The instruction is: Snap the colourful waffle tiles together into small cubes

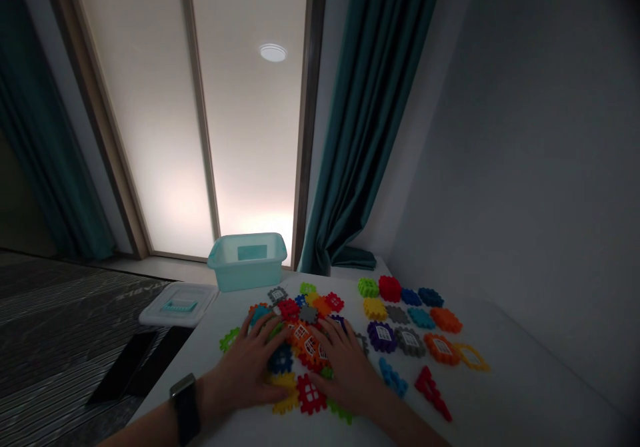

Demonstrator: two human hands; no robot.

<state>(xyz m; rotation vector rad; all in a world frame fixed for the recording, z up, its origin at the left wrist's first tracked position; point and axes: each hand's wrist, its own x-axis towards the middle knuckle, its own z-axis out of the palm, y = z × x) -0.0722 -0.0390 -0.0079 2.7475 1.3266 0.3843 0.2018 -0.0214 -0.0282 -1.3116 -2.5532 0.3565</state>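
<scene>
A loose pile of colourful notched plastic pieces lies on the white table [200, 390]. My left hand [247, 367] rests on the pile's left side, fingers spread, near a dark blue piece [281, 359] and a yellow piece [286, 394]. On the right side of the pile lies my right hand [347, 370], its fingers spread too. Orange pieces with white window grids [303, 340] show between the hands. A red window piece [311, 394] lies between the two thumbs. Neither hand visibly grips a piece; those under the palms are hidden.
Sorted stacks, including red [390, 288] and purple [381, 336], stand in rows at right. Blue [393, 377] and red [433, 394] pieces lie nearer. A teal bin [249, 275] stands behind, its apparent lid [179, 304] at left. Dark flat objects [123, 366] lie left of the table.
</scene>
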